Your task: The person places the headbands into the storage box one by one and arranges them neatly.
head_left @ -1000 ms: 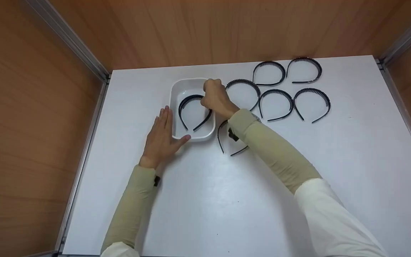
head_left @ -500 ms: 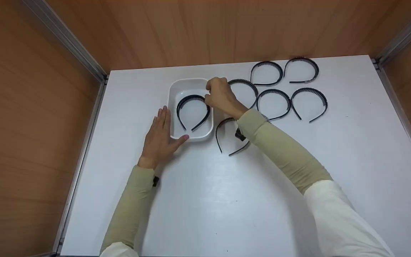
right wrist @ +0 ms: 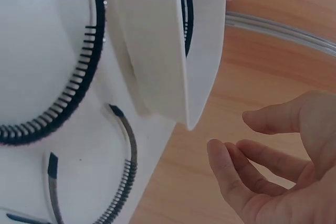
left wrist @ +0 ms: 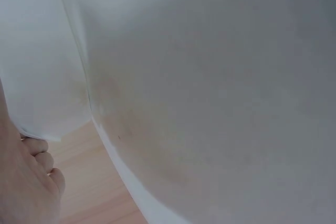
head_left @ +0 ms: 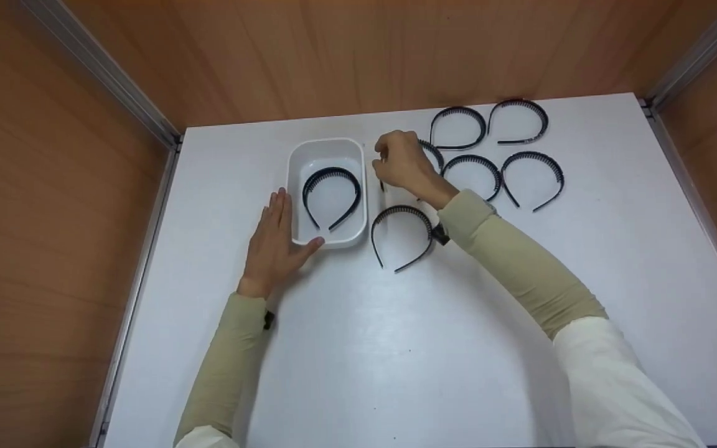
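Note:
A white plastic tray stands left of centre in the head view, with a black toothed headband lying in it. My left hand rests against the tray's left side, fingers straight and thumb at the near rim. In the left wrist view that hand shows only at the lower left edge. Just right of the tray hovers my right hand, partly covering another headband. The right wrist view shows this hand holding nothing, its fingers loosely bent and the thumb apart from them.
Nearest the front lies one headband. Further right are several more, including a headband in the middle and a headband beside it. A wooden panel rises behind the white table.
My right hand has moved right, away from the tray's right rim. The headband inside the tray, partly covered before, now shows whole. My left hand stays at the tray.

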### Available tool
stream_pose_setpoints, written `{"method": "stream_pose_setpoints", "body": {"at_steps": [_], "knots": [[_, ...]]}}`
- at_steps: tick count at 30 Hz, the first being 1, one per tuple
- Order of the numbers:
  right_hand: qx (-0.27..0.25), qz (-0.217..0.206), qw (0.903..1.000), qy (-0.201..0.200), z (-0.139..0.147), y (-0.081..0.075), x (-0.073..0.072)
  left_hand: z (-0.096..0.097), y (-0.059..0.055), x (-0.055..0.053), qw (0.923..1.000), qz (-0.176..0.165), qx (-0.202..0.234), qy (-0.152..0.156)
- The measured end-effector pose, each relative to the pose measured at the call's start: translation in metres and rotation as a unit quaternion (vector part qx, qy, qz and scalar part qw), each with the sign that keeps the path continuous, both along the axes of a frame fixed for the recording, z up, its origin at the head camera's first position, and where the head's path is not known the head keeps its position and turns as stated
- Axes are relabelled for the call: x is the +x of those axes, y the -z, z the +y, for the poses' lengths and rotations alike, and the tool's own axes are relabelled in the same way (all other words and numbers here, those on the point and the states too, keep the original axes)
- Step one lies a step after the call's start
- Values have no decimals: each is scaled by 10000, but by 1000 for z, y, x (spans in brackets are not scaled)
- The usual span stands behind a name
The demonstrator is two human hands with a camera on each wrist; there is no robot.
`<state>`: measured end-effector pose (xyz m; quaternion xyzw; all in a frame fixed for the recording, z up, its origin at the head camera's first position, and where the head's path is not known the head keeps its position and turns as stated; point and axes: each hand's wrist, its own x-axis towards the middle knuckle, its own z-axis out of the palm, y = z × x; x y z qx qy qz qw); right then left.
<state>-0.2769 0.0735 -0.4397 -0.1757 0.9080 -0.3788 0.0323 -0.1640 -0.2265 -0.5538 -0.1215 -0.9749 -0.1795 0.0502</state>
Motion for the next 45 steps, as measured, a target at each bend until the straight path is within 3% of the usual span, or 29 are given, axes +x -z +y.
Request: {"method": "stream_pose_setpoints", "body": {"at_steps": [16,25,34,45], "knots": [[-133,-77,9999,60,35,-5,23,-3,0,0,9999,138,27,3],[-139,-11,9997,-176,52,7,34,-4,0,-1,9999,122,-44,36],[-189,-5,9998,-56,65,17,44,-3,-1,-1,9997,214,-52,70],[-278,-184,9994,45,80,41,52,-1,0,-1,10000,-14,-78,-7]]}}
